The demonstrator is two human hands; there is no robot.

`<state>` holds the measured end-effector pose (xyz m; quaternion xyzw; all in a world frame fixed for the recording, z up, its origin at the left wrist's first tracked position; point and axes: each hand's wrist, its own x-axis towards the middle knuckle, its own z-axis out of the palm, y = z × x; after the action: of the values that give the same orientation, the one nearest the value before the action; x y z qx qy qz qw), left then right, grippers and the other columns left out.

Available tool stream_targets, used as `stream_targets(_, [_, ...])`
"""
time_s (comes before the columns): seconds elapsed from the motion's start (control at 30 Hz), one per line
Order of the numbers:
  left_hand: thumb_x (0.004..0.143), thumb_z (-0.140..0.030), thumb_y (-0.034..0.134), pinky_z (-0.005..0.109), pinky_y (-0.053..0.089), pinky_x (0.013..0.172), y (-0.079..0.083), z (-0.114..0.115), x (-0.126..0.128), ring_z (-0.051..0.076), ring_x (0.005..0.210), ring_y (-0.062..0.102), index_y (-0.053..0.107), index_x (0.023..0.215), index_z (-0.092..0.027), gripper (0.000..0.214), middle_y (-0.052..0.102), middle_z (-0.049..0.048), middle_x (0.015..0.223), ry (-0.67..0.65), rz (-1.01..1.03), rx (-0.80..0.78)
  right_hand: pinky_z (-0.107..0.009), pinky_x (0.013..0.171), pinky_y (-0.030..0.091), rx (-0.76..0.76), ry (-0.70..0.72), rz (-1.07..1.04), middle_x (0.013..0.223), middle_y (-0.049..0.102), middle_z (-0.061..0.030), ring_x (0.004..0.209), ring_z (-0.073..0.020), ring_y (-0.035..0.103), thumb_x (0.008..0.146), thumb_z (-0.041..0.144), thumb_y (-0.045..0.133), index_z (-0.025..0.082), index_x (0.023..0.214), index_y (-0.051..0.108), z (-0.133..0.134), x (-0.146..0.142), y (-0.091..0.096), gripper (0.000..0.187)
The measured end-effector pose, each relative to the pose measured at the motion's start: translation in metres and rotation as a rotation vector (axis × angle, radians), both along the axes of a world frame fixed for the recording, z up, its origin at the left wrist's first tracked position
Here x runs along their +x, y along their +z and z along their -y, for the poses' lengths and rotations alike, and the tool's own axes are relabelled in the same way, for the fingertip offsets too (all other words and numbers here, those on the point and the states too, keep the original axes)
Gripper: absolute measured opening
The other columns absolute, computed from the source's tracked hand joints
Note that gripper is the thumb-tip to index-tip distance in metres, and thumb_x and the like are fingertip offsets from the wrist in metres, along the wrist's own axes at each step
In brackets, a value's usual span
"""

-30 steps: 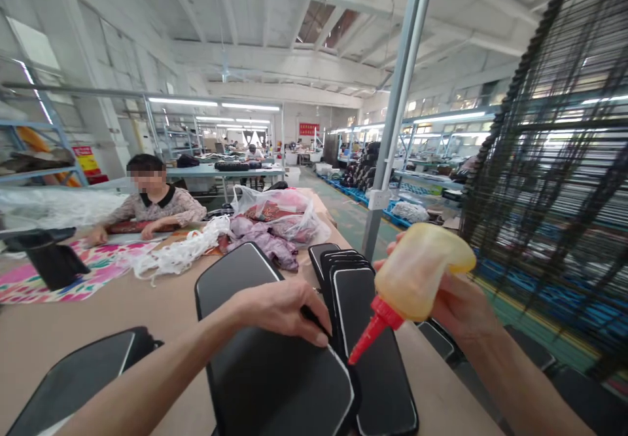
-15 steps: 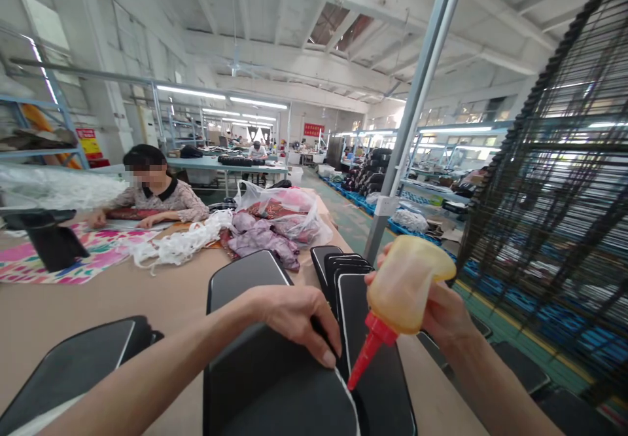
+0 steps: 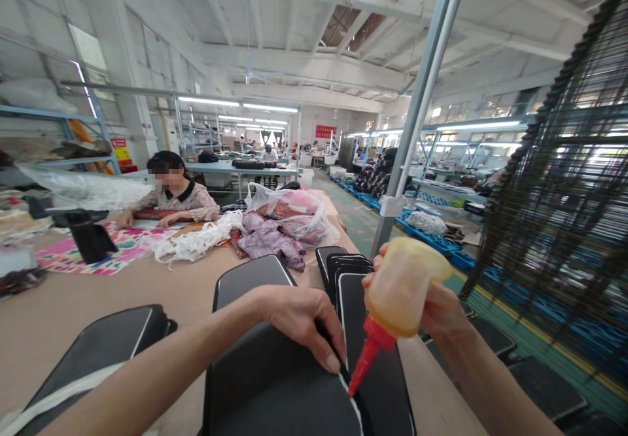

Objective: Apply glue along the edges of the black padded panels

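My left hand (image 3: 307, 323) pinches the right edge of a black rounded panel (image 3: 275, 383) between thumb and fingers. A white line (image 3: 352, 400) runs along that edge, just below my thumb. My right hand (image 3: 441, 308) grips a yellowish translucent squeeze bottle (image 3: 400, 285), tilted nozzle-down. The tip of its red nozzle (image 3: 364, 357) is at the white line, close to my left thumb. Under and beside the held panel lie more black panels (image 3: 377, 383) with pale lines along their edges.
Another black stack (image 3: 98, 351) with a white strip (image 3: 73, 390) lies left. Beyond are white strips (image 3: 206, 236), purple fabric (image 3: 269, 239) and a plastic bag (image 3: 314, 217). A co-worker (image 3: 171, 194) sits across the table. A metal post (image 3: 417, 109) and wire rack (image 3: 559, 141) stand right.
The nozzle tip has moved slightly down along the panel's edge. My left hand keeps its pinch, shifted a little down and right. The background has slid right as the view turned left.
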<state>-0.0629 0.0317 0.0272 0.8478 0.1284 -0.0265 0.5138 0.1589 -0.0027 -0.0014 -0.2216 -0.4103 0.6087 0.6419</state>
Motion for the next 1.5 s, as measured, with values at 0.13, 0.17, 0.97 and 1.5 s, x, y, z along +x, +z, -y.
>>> stream_targets(0.13, [0.068,-0.06,0.064,0.019,0.047,0.071,0.0,0.002,0.006,0.016,0.075,0.062,0.075,0.086,-0.014,0.05,0.071,0.0033,0.077,-0.004,0.001,0.016,-0.042,0.062,0.053,0.025,-0.018,0.02,0.083,0.065,-0.0069,0.071,-0.0312,0.066,0.045,0.03,0.083,0.017,0.098,0.063,0.004,0.008,-0.002,0.058])
stream_targets(0.17, [0.068,-0.063,0.063,0.02,0.047,0.071,0.0,0.003,0.007,0.016,0.075,0.062,0.075,0.086,-0.014,0.053,0.071,0.0035,0.077,-0.001,-0.002,0.02,-0.042,0.063,0.053,0.034,-0.021,0.027,0.083,0.065,-0.0067,0.072,-0.0311,0.066,0.045,0.032,0.083,0.018,0.097,0.063,0.005,0.009,-0.002,0.058])
stream_targets(0.97, [0.069,-0.059,0.066,0.017,0.044,0.062,-0.002,0.002,0.004,0.012,0.067,0.056,0.075,0.085,-0.015,0.048,0.068,0.0025,0.073,0.223,-0.002,0.075,-0.04,0.068,0.056,0.127,-0.016,-0.029,0.095,0.068,-0.0029,0.084,-0.0316,0.066,0.055,0.043,0.084,0.035,0.112,0.062,0.007,0.043,-0.027,0.062])
stream_targets(1.5, [0.074,-0.043,0.063,0.021,0.032,0.058,-0.017,-0.008,-0.004,0.011,0.063,0.044,0.07,0.083,-0.012,0.034,0.055,-0.0011,0.067,0.559,0.025,0.179,-0.036,0.059,0.059,0.066,-0.406,-0.044,0.079,0.07,-0.008,0.073,-0.0317,0.067,0.054,0.039,0.085,0.024,0.104,0.068,0.01,0.056,-0.036,0.054])
